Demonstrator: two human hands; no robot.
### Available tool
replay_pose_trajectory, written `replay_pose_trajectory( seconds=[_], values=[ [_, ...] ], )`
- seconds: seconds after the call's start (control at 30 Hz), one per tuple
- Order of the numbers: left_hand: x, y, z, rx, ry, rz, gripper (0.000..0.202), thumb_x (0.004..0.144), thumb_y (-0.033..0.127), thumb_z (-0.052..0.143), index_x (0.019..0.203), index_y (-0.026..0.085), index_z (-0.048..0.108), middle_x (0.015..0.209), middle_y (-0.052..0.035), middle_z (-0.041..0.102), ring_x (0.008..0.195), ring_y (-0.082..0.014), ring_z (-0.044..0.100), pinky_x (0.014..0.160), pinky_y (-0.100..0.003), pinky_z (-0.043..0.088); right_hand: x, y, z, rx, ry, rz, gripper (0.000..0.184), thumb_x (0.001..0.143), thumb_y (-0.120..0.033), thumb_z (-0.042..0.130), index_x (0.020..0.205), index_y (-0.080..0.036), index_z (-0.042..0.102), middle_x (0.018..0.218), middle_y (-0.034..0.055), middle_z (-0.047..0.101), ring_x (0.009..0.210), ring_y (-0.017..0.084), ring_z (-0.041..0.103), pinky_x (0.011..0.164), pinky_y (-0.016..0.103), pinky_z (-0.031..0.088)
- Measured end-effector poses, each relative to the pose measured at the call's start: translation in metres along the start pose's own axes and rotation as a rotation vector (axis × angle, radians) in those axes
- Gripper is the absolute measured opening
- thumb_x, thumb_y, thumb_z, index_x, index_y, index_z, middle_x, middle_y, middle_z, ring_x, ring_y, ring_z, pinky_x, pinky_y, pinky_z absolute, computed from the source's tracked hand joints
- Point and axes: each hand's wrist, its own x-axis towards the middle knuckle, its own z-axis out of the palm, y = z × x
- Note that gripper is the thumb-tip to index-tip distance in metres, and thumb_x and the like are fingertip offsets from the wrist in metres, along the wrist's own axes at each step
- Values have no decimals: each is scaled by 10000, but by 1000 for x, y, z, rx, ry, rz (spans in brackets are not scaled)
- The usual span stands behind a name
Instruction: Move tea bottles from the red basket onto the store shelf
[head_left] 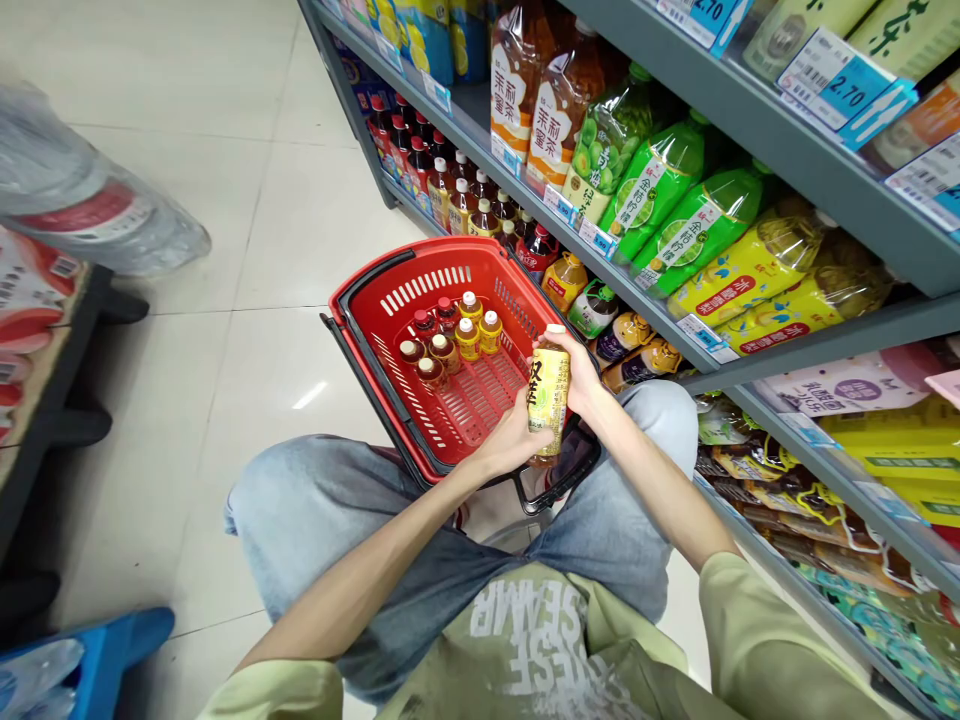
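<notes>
A drink bottle (pixel 550 395) with a yellow label and a white cap is between my two hands, upright over the near right rim of the red shopping basket (pixel 360 395). My left hand (pixel 512 437) is closed round its lower part, thumb across the label. Higher up, near the cap, my right hand (pixel 576 368) grips the same bottle from the right. Inside the basket, several small bottles stand grouped toward the far left: yellow-labelled bottles with white caps (pixel 468 340), red-capped bottles (pixel 447 314) and brown bottles with cream caps (pixel 431 372).
Shelves (pixel 750 130) of bottled drinks rise along the right, their lower row close to the basket. To the left are a wrapped pack of large bottles (pixel 97 200), a dark pallet (pixel 67 410) and a blue pallet (pixel 124 650). My bent knees flank the basket's near side.
</notes>
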Motion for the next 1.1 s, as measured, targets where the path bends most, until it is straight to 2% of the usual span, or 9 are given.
replay_pose_trajectory(
  seconds=[0.07, 0.23, 0.4, 0.53, 0.63, 0.87, 1.1],
  values=[
    [0, 2, 0, -17, 13, -8, 825, 741, 321, 648, 1472, 142, 310, 1152, -137, 680, 985, -319, 692, 879, -451, 547, 0, 1, 0, -5, 6, 16, 202, 697, -314, 769, 775, -190, 630, 667, -17, 674, 542, 129, 628, 519, 239, 532],
    [0, 3, 1, -48, 23, -1, 828, 718, 313, 646, 1460, 118, 335, 1169, -141, 679, 1050, -340, 680, 941, -467, 533, 2, 2, -3, -25, 2, 25, 215, 710, -340, 768, 790, -196, 631, 628, -18, 657, 512, 133, 614, 487, 243, 509],
    [0, -1, 0, -71, 28, 43, 814, 723, 318, 633, 1456, 120, 341, 1224, -146, 661, 1168, -353, 626, 1010, -483, 502, 2, 0, -2, -27, -41, 20, 191, 718, -324, 756, 785, -200, 627, 692, -11, 683, 568, 142, 643, 544, 261, 546],
    [2, -9, -1, -202, -3, 140, 819, 743, 324, 614, 1479, 135, 309, 1408, -166, 545, 1325, -361, 506, 1108, -509, 436, 1, -5, -2, 27, -129, -10, 149, 722, -279, 723, 824, -195, 654, 795, 7, 727, 689, 162, 689, 630, 275, 576],
    [5, -14, 0, -310, -35, 177, 852, 747, 312, 614, 1508, 151, 266, 1494, -168, 459, 1394, -364, 429, 1165, -535, 375, -1, -9, -2, 21, -145, 3, 165, 714, -279, 700, 841, -179, 670, 804, 24, 736, 695, 179, 698, 653, 297, 583],
    [9, -16, 2, -361, -77, 182, 873, 724, 288, 620, 1513, 159, 268, 1524, -159, 411, 1413, -370, 384, 1206, -558, 302, -2, -10, -6, 42, -134, -30, 150, 734, -258, 676, 864, -183, 679, 828, 29, 751, 730, 188, 705, 684, 311, 595],
    [10, -13, 2, -354, -93, 163, 851, 711, 276, 592, 1503, 176, 295, 1474, -132, 466, 1393, -360, 387, 1216, -581, 252, 0, -9, -8, 68, -102, -44, 156, 718, -245, 700, 856, -179, 668, 832, 25, 747, 729, 179, 699, 707, 291, 588]
  ],
)
